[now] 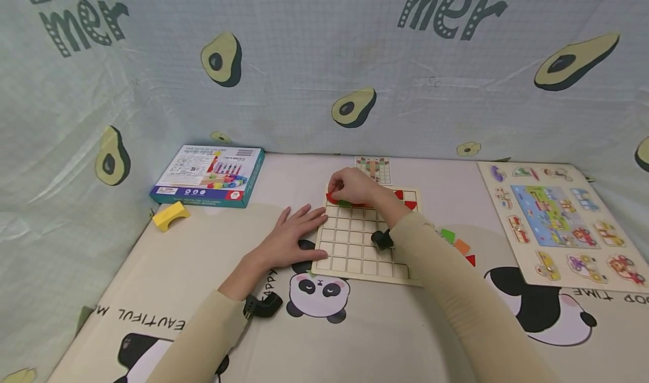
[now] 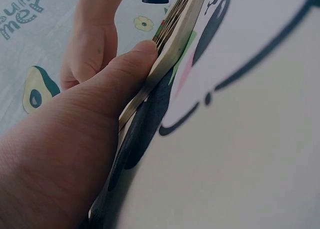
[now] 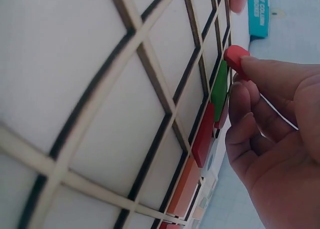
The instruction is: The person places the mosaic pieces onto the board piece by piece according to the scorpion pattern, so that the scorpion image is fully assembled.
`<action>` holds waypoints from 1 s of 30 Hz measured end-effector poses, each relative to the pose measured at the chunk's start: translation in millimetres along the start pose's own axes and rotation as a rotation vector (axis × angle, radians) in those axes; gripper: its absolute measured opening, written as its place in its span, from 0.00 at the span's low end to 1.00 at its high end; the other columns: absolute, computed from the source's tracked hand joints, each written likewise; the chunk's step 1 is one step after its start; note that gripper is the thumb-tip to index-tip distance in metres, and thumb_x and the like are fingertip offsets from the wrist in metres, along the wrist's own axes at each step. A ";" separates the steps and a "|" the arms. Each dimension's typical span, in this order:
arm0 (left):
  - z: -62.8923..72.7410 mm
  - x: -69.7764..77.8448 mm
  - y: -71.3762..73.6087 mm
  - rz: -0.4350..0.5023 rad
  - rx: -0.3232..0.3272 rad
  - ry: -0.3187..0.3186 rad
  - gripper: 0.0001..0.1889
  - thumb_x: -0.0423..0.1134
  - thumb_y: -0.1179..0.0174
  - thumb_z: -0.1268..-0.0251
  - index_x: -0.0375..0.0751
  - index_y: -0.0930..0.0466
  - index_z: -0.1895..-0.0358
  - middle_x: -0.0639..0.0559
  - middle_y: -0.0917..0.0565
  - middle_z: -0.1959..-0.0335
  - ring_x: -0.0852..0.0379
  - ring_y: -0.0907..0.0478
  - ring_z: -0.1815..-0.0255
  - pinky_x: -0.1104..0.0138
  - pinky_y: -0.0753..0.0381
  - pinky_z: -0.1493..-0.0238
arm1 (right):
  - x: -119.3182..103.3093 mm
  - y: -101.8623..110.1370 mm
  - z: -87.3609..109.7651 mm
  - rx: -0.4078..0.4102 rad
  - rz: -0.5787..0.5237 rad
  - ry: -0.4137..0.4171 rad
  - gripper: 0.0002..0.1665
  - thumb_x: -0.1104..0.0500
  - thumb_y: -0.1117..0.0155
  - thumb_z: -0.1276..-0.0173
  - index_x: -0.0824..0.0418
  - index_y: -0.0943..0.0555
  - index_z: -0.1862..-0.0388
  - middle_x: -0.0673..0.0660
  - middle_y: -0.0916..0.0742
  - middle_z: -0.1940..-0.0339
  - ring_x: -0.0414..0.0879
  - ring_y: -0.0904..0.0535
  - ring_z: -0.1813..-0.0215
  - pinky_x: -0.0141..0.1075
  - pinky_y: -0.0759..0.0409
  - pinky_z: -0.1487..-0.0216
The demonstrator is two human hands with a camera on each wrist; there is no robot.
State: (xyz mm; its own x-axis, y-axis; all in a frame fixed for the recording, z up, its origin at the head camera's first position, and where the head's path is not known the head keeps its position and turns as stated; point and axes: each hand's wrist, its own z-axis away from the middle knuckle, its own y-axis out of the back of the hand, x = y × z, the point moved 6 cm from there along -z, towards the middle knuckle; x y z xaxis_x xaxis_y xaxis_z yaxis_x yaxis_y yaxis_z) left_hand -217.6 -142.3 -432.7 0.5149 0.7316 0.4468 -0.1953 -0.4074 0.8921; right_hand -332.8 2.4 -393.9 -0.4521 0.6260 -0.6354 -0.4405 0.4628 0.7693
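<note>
A wooden grid board (image 1: 356,252) lies on the table, with colored tiles along its far rows. My left hand (image 1: 288,241) rests at the board's left edge with fingers spread; its thumb (image 2: 140,56) touches the rim in the left wrist view. Over the far left corner, my right hand (image 1: 355,185) pinches a red tile (image 3: 235,58) between thumb and fingers. Beside that tile in the right wrist view, a green tile (image 3: 219,94), another red tile (image 3: 204,136) and an orange tile (image 3: 184,186) sit in the grid. Whether the pinched tile touches its cell I cannot tell.
Behind the board lies a small pattern card (image 1: 383,172). Loose green (image 1: 448,235), orange (image 1: 462,246) and red tiles (image 1: 471,260) lie right of it. A picture puzzle board (image 1: 517,259) is far right; a boxed set (image 1: 185,172) and yellow arch block (image 1: 164,217) stand left.
</note>
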 end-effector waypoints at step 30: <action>1.5 1.5 0.3 0.000 0.006 -0.006 0.45 0.64 0.34 0.39 0.45 0.36 0.22 0.53 0.40 0.20 0.46 0.56 0.18 0.42 0.68 0.24 | 7.9 0.7 9.5 -0.004 0.035 -0.007 0.09 0.55 0.29 0.31 0.61 0.16 0.63 0.53 0.15 0.67 0.46 0.22 0.64 0.40 0.22 0.58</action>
State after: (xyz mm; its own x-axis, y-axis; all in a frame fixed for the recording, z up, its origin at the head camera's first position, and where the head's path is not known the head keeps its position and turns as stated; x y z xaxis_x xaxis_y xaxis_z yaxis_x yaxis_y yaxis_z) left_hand -215.6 -142.2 -431.8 0.5201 0.7281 0.4465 -0.1902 -0.4109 0.8916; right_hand -329.3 13.7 -397.7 -0.4620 0.6458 -0.6078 -0.4277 0.4381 0.7906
